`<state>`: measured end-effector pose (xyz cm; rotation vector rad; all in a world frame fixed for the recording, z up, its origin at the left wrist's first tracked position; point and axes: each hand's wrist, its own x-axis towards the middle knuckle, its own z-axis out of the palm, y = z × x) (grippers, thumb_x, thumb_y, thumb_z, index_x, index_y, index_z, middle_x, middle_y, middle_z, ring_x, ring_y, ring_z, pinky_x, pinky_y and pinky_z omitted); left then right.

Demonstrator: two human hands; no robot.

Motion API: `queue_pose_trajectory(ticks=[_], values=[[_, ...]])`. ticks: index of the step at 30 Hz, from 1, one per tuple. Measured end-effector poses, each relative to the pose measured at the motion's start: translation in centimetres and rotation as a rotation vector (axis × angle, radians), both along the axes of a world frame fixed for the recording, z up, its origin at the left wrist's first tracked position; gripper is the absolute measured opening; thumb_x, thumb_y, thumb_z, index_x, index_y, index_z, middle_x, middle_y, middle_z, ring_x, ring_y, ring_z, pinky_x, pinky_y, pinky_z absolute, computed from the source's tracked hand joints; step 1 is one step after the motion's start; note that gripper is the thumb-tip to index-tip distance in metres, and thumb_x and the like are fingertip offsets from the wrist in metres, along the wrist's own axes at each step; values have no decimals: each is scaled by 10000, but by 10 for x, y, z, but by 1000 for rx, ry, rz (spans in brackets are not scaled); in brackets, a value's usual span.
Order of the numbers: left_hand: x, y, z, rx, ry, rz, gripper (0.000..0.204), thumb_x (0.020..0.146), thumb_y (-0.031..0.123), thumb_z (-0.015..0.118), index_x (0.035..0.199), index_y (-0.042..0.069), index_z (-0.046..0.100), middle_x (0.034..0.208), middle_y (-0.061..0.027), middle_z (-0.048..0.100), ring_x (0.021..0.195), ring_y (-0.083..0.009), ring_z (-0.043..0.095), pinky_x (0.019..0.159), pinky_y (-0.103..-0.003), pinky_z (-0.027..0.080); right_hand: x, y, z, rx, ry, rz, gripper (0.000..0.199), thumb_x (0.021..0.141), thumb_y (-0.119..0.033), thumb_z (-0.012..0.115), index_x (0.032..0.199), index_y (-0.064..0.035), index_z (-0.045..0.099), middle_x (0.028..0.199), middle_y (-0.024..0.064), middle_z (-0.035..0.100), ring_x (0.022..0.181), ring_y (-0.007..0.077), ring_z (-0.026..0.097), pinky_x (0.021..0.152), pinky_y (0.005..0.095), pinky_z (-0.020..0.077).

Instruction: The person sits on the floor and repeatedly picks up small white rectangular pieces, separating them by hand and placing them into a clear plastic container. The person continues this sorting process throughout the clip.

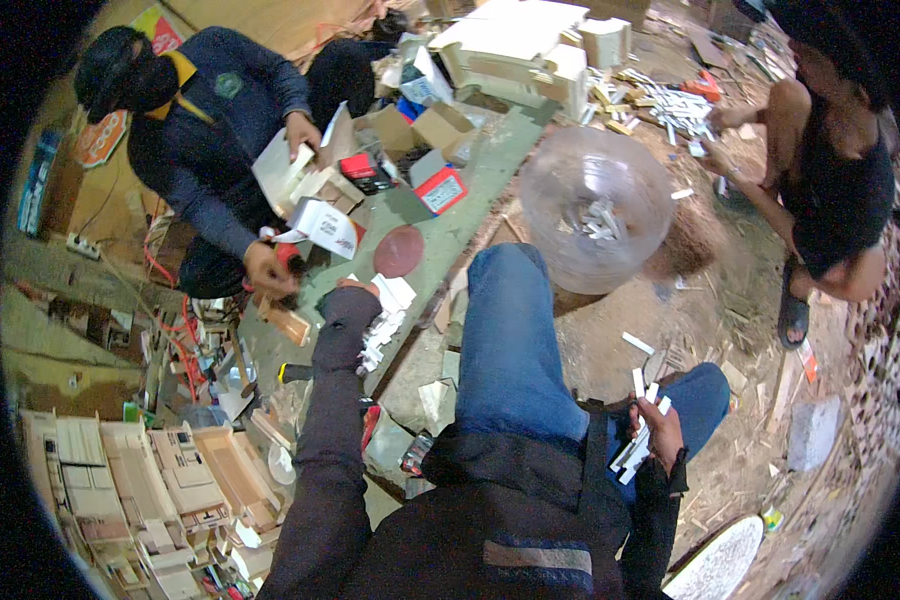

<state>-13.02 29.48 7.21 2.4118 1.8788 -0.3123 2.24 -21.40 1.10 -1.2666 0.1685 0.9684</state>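
My right hand [668,436], over my right thigh, is closed around several short white strips [632,460] that stick out on both sides of the fingers. My left arm reaches forward to a green board, where my left hand [358,286] is at the far end of a row of small white pieces [385,322]. Its fingers are mostly hidden, so their grip does not show. Beyond that hand lies a flat reddish disc [399,250]. In front of my knees stands a clear round plastic tub [542,215] with some white pieces [600,220] at its bottom.
At the left, a co-worker in a dark shirt [220,110] handles a pale wooden piece beside small boxes [438,188]. Another person [840,170] crouches at the right by a heap of white pieces [670,108]. Wooden trays [110,470] are lower left; scraps litter the floor.
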Motion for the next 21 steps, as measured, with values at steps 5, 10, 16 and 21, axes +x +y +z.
queue_pose_trajectory(ticks=[5,10,16,21], values=[[11,-30,39,143,40,-164,575,791,560,475,932,25,632,906,-213,638,890,-357,616,763,-450,479,-4,-3,-7,119,131,-132,202,874,-151,542,990,15,552,637,53,524,490,140,478,439,278,421],[47,-150,80,-161,-1036,-476,192,871,204,545,968,40,567,777,-46,614,629,-93,542,571,-222,441,-1,7,13,301,362,-133,145,893,-185,540,897,-46,499,610,-12,400,499,94,382,456,251,351],[95,-300,27,-1430,-1037,-499,456,938,242,436,1317,46,273,1162,-164,527,970,-189,563,785,-273,475,-36,50,65,427,425,111,158,891,-218,543,842,-83,478,613,-23,409,472,86,392,410,224,334],[73,-321,13,-1827,-760,-415,391,940,200,425,1287,39,345,1073,-166,574,961,-203,576,829,-313,461,-80,49,73,305,220,51,207,893,-227,521,803,-40,524,647,43,553,544,150,564,503,263,468]])
